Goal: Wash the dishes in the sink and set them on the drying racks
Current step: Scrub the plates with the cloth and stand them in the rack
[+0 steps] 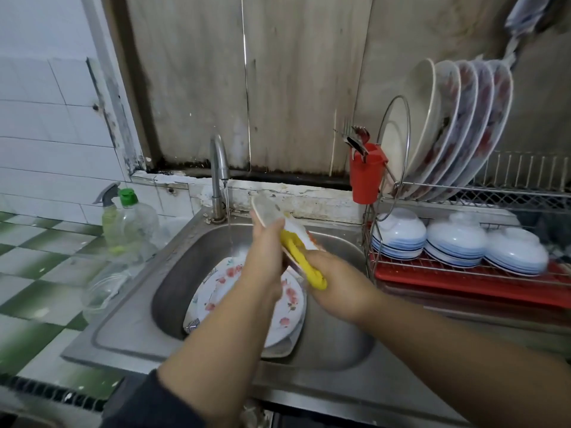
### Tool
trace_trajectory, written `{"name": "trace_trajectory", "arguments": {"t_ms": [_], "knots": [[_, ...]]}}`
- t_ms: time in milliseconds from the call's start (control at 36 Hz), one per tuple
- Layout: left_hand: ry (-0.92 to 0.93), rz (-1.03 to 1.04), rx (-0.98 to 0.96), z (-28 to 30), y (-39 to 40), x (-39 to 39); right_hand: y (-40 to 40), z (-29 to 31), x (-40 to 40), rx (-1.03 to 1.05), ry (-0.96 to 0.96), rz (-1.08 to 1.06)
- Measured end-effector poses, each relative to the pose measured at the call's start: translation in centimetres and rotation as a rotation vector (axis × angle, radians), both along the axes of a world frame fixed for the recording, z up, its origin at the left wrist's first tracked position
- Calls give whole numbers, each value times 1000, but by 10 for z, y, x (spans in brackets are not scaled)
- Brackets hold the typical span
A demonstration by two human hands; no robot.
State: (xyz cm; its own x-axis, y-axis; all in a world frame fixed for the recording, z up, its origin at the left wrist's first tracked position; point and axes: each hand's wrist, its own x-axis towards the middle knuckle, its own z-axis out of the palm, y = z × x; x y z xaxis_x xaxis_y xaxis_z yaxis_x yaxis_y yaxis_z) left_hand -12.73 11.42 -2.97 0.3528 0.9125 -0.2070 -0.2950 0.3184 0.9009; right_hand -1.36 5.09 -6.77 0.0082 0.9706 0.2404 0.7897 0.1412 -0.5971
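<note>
The plate (pixel 272 213) is up in the air over the sink (pixel 333 332), just to the right of the tap (pixel 219 168). The left hand (pixel 265 245) is curled around its near edge and holds it up on its side, I think so the face is free for scrubbing. Its long way runs from up by the tap, down and to the right. The top edge tips away toward the wall.

The right hand (pixel 336 282) is closed around a yellow sponge (pixel 304 261) and presses it on the lower part of the plate. The plate looks held to the side of the water, maybe so the soap stays on while it gets rubbed.

Water runs from the tap, just left of the plate, down into the sink. More flower plates (pixel 287 301) lie flat in the sink under the tap, waiting for a wash.

Far to the right of the tap is the drying rack (pixel 463 273). Clean plates (pixel 457 131) stand on their edges on top, so water can drip off. Bowls (pixel 457 239) sit upside down below, likely for the same reason. A red cup (pixel 366 177) with forks hangs on the rack's left side.
</note>
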Motion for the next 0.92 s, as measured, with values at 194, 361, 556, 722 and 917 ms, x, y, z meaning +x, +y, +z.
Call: {"name": "trace_trajectory", "arguments": {"t_ms": [194, 361, 556, 722, 917], "knots": [[1, 38, -120, -3, 12, -11, -4, 1, 15, -16, -218, 69], [25, -83, 51, -14, -8, 5, 2, 14, -8, 35, 53, -162], [118, 15, 31, -43, 1, -6, -9, 24, 2, 176, 818, -336], [156, 227, -261, -78, 7, -19, -11, 15, 12, 186, 1448, -344], [-317, 261, -304, -74, 5, -36, -4, -3, 20, 51, 1560, -382]]}}
